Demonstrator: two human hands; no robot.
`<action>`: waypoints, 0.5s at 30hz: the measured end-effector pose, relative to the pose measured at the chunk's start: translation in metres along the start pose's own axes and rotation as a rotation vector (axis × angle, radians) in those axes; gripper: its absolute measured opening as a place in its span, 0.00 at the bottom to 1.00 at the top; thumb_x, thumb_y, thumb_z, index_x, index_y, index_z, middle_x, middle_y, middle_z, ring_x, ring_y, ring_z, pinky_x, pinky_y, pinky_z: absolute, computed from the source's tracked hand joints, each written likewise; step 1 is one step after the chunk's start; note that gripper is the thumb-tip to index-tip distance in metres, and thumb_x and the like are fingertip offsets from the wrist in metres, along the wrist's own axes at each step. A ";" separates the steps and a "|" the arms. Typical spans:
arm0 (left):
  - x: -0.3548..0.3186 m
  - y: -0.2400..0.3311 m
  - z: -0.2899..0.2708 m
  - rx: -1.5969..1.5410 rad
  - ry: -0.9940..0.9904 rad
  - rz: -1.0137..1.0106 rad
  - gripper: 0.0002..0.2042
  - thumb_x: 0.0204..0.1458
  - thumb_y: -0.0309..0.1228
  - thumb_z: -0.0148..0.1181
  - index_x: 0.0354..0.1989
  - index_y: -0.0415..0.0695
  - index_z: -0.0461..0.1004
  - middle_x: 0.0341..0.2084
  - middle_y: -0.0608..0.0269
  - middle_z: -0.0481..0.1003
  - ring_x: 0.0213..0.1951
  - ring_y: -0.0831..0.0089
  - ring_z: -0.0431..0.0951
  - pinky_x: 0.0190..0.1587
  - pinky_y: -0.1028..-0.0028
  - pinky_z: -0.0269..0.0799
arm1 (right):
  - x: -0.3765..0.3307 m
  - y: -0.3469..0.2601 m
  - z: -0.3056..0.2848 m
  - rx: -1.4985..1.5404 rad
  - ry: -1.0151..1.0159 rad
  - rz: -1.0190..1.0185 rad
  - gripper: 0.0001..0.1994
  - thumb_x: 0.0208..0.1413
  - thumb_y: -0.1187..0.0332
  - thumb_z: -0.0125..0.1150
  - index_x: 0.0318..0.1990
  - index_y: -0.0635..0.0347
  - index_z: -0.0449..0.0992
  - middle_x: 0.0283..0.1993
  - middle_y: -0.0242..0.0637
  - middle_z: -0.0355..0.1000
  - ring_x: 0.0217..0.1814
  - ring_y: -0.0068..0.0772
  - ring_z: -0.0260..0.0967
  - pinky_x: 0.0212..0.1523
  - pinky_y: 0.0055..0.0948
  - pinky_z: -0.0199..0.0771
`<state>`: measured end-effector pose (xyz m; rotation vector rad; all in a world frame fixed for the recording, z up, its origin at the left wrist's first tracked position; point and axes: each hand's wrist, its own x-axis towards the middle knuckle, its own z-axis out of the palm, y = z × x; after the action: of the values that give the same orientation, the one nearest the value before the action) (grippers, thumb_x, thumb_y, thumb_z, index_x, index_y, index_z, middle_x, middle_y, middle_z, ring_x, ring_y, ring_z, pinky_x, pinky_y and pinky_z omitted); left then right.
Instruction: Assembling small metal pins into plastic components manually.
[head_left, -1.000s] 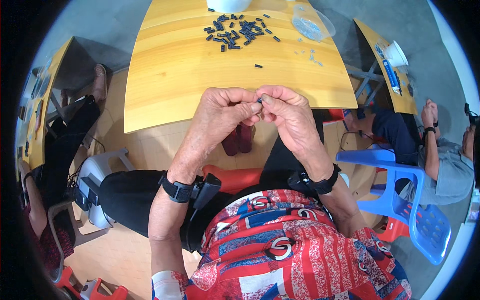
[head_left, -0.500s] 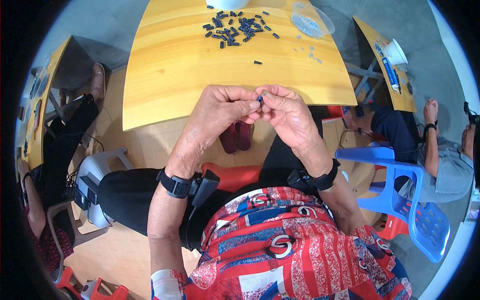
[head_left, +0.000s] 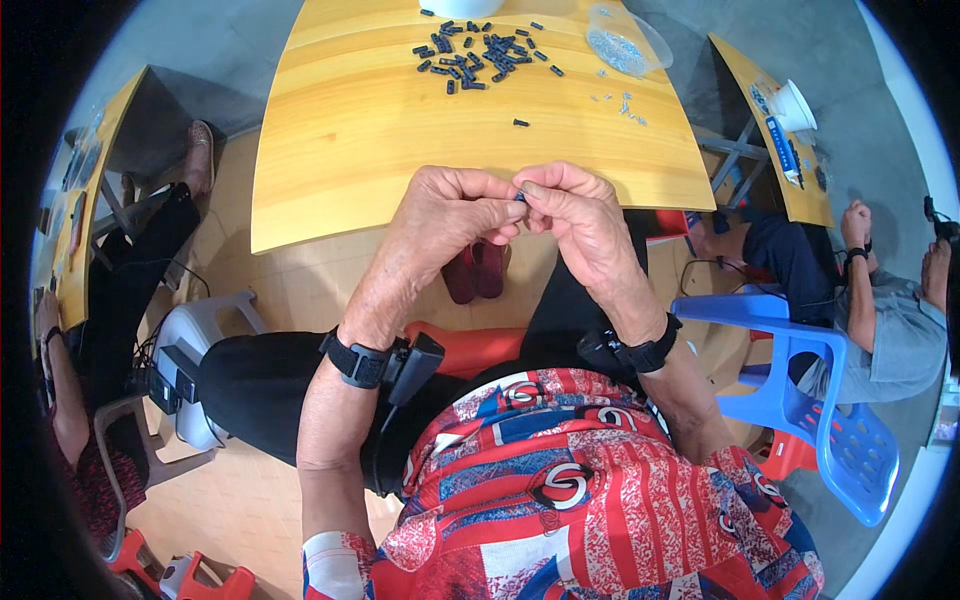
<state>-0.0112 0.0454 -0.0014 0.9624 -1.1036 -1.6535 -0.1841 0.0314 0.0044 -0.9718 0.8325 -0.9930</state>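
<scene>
Between my fingertips, just past the table's near edge, is a small dark part [head_left: 520, 197], mostly covered by the fingers. My left hand [head_left: 440, 215] pinches it with thumb and forefinger. From the other side my right hand [head_left: 580, 215] grips it the same way, so both hands are shut on it and nearly touch. On the wooden table [head_left: 380, 160] a single small black piece [head_left: 521, 122] lies beyond my hands. Farther back is a loose heap of similar short black pieces [head_left: 497, 52]. Several tiny silvery pieces [head_left: 626, 105] lie scattered at the right.
A clear plastic tray [head_left: 655, 45] of silvery bits stands at the table's far right, and a white container [head_left: 462, 7] at the far edge. Beside me are a blue plastic chair [head_left: 830, 430] and a grey stool [head_left: 190, 340]. People sit at side tables left and right.
My hands stay together on the dark part, with only slight finger movement. The whole view has shifted a little; the pieces on the table lie as before.
</scene>
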 end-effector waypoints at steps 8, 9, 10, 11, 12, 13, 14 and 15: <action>-0.001 0.000 -0.009 -0.054 0.017 -0.005 0.07 0.49 0.25 0.61 0.35 0.37 0.78 0.23 0.62 0.78 0.23 0.81 0.75 0.29 0.82 0.73 | 0.004 0.002 0.000 -0.137 0.023 -0.091 0.05 0.51 0.75 0.60 0.35 0.65 0.76 0.27 0.30 0.71 0.25 0.16 0.63 0.27 0.17 0.65; -0.001 -0.001 -0.010 -0.040 0.012 -0.005 0.07 0.49 0.26 0.62 0.36 0.38 0.78 0.22 0.61 0.78 0.24 0.79 0.76 0.29 0.81 0.73 | 0.004 0.003 0.000 -0.178 0.018 -0.128 0.05 0.51 0.75 0.59 0.35 0.65 0.76 0.27 0.30 0.71 0.26 0.16 0.64 0.27 0.17 0.66; -0.001 0.000 -0.011 -0.041 0.013 -0.006 0.07 0.49 0.26 0.62 0.36 0.38 0.78 0.22 0.61 0.78 0.24 0.79 0.76 0.29 0.81 0.73 | 0.005 0.003 0.001 -0.178 0.016 -0.126 0.05 0.51 0.75 0.59 0.35 0.65 0.76 0.27 0.30 0.71 0.26 0.16 0.64 0.27 0.17 0.66; -0.002 0.000 -0.012 -0.039 0.009 -0.004 0.07 0.49 0.26 0.62 0.36 0.38 0.78 0.22 0.61 0.78 0.24 0.79 0.76 0.30 0.81 0.73 | 0.005 0.002 0.001 -0.195 0.003 -0.132 0.05 0.51 0.75 0.59 0.35 0.65 0.76 0.28 0.30 0.72 0.26 0.15 0.64 0.28 0.16 0.66; -0.002 0.001 -0.013 -0.037 0.004 -0.001 0.07 0.49 0.26 0.62 0.36 0.38 0.78 0.22 0.61 0.78 0.24 0.79 0.76 0.30 0.81 0.73 | 0.006 0.001 0.001 -0.211 -0.012 -0.137 0.05 0.51 0.75 0.59 0.35 0.65 0.76 0.29 0.31 0.73 0.27 0.15 0.64 0.28 0.16 0.66; -0.003 0.003 -0.013 -0.038 0.009 0.000 0.07 0.49 0.26 0.62 0.36 0.38 0.78 0.22 0.61 0.78 0.24 0.79 0.76 0.30 0.81 0.73 | 0.006 0.001 0.001 -0.211 -0.016 -0.135 0.05 0.51 0.75 0.59 0.35 0.65 0.76 0.29 0.31 0.73 0.27 0.15 0.64 0.28 0.16 0.66; -0.004 0.004 -0.013 -0.037 0.012 -0.008 0.07 0.49 0.26 0.62 0.35 0.38 0.78 0.22 0.61 0.78 0.24 0.79 0.76 0.30 0.81 0.73 | 0.006 0.001 0.002 -0.231 -0.010 -0.133 0.05 0.51 0.75 0.59 0.36 0.65 0.76 0.30 0.31 0.73 0.27 0.15 0.64 0.28 0.16 0.66; -0.005 0.005 -0.013 -0.036 0.014 -0.015 0.07 0.49 0.27 0.62 0.35 0.38 0.78 0.22 0.62 0.78 0.24 0.79 0.76 0.30 0.82 0.73 | 0.007 0.000 0.002 -0.251 -0.004 -0.131 0.05 0.51 0.75 0.59 0.36 0.65 0.76 0.31 0.31 0.74 0.27 0.15 0.65 0.28 0.16 0.66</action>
<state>0.0037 0.0455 -0.0001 0.9603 -1.0561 -1.6706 -0.1802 0.0257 0.0037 -1.2560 0.9139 -1.0134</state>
